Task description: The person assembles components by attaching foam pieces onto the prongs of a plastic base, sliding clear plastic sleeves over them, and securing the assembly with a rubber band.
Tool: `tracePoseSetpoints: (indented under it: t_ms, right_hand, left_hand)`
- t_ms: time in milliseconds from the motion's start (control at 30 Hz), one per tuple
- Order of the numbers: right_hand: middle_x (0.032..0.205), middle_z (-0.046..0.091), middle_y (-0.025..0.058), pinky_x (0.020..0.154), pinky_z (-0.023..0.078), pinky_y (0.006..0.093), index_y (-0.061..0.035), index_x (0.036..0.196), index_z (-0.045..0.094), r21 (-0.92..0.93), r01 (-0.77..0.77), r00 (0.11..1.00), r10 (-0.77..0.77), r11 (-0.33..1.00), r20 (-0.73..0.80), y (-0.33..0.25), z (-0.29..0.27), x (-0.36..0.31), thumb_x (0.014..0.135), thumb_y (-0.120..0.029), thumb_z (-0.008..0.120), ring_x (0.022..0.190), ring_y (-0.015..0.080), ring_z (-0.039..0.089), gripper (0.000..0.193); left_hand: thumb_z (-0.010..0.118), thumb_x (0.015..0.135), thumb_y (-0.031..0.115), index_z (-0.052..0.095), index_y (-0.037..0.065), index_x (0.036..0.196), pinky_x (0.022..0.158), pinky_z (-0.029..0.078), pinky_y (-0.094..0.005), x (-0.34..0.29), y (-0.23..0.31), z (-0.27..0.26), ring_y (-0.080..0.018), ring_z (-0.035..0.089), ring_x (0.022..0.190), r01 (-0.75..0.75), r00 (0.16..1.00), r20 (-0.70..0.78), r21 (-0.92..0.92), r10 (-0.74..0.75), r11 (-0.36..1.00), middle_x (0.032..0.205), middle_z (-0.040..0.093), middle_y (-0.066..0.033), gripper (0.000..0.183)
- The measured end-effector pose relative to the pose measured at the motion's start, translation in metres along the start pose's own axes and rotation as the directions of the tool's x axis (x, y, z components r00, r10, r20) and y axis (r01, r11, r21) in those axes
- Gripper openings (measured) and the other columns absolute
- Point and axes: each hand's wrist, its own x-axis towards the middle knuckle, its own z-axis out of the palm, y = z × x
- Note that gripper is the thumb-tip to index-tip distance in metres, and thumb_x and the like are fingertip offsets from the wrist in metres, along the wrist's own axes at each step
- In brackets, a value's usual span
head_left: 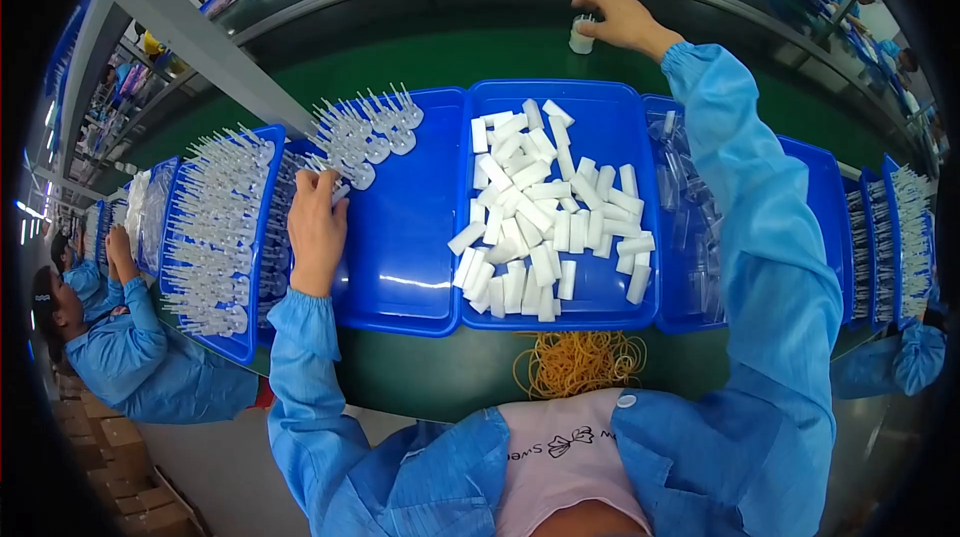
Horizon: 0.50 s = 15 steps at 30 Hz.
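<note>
translucent stemmed pieces [368, 144] along the far edge of the glossy blue rectangular plastic tray [400, 257] look like smooth, shiny plastic. small white oblong blocks [535, 207], set within the edges of a second smooth blue plastic tray [628, 304], look matt and foam-like. thin yellow loops [578, 365] by the smooth green counter's [420, 372] near edge look rubbery. light-blue sleeves [780, 217] are matt, wrinkled cloth.
</note>
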Motion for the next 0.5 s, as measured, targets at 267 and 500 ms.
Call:
tracePoseSetpoints:
  t_ms: [267, 500]
  right_hand:
    - [0.081, 0.066, 0.0161, 0.073, 0.051, 0.0393, -0.0055, 0.081, 0.069, -0.081, -0.036, 0.982, 0.05, 0.996, 0.18, -0.08, 0.035, -0.056, 0.071, -0.02, 0.069, 0.078, 0.0329, 0.064, 0.018]
    - [0.088, 0.066, 0.0176, 0.078, 0.051, 0.0416, -0.0029, 0.091, 0.067, -0.187, 0.012, 0.992, 0.013, 0.982, 0.128, -0.084, 0.063, -0.073, 0.073, -0.014, 0.067, 0.088, 0.0351, 0.063, 0.021]
  left_hand:
    - [0.061, 0.077, -0.003, 0.055, 0.01, 0.116, 0.06, 0.047, -0.0354, -0.037, 0.04, -0.03, -0.0297, 0.059, 0.073, 0.042, 0.97, -0.223, -0.229, -0.095, 0.973, 0.089, 0.055, -0.0121, 0.041]
    - [0.07, 0.073, 0.002, 0.066, 0.006, 0.095, 0.061, 0.048, -0.0264, -0.089, 0.084, -0.054, -0.0175, 0.06, 0.069, 0.01, 0.947, -0.263, -0.547, -0.184, 0.837, 0.084, 0.06, -0.0074, 0.023]
